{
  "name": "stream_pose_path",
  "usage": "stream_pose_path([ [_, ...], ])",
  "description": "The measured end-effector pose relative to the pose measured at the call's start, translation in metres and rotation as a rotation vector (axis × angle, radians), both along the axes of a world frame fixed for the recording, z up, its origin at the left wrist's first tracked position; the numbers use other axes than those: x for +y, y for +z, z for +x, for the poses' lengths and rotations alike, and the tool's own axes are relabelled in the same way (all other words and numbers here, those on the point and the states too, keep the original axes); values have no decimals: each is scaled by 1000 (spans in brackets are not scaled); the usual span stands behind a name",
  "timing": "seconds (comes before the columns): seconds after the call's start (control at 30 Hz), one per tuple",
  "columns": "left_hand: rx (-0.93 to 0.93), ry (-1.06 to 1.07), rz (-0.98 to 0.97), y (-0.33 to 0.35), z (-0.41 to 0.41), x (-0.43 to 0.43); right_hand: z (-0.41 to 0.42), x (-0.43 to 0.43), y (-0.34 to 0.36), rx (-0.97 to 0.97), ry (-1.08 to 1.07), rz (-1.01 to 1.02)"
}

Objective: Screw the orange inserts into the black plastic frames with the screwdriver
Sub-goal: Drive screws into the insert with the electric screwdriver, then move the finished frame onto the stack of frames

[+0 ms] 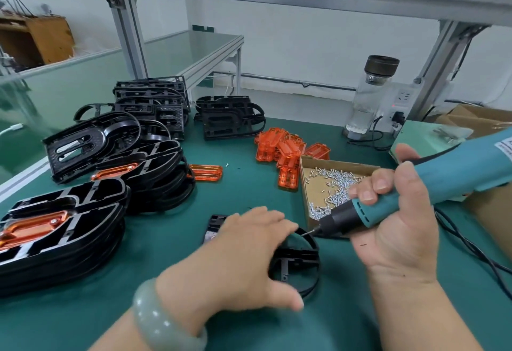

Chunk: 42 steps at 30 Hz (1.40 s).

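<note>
My left hand (243,253) lies palm down on a black plastic frame (302,262) on the green mat, covering most of it. My right hand (396,217) grips a teal electric screwdriver (432,181), whose bit tip points at the frame's curved rim near my left fingertips. Loose orange inserts (279,148) lie in a pile behind, and one single orange insert (206,172) lies beside the frame stacks. Whether an insert sits under my left hand is hidden.
A cardboard box of small silver screws (332,184) sits just right of the frame. Stacks of black frames, some with orange inserts fitted (63,228), fill the left side; empty frames (155,107) stand behind. A glass bottle (371,96) and a black cable (471,248) are at right.
</note>
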<state>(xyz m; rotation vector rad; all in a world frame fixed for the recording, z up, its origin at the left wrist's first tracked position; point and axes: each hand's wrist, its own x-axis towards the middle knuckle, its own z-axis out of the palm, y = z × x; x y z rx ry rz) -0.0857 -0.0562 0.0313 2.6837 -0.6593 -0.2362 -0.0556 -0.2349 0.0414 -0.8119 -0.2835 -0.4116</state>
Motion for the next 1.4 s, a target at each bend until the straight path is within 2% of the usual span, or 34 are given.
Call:
stream_pose_path([
  [0.1, 3, -10, 91, -13, 5, -3, 3, -3, -3, 13, 2, 27],
  [0.3, -33, -9, -29, -10, 3, 6, 5, -3, -3, 29, -26, 57],
  [0.47, -126, 44, -72, 23, -4, 28, 2, -7, 1, 28, -47, 156],
  [0.63, -291, 89, 0, 61, -3, 49, 6, -16, 8, 11, -9, 262],
  [0.87, -415, 105, -52, 107, 44, 94, 7, -10, 0, 83, -43, 228],
  [1.0, -280, 175, -104, 106, 68, 129, 6, -3, -3, 98, -38, 179],
  [1.23, -6, 238, -40, 77, 86, 162, 4, 3, 0, 114, -21, 94],
  [1.4, 47, 250, -108, 67, 83, 167, 3, 5, -1, 117, -13, 77],
])
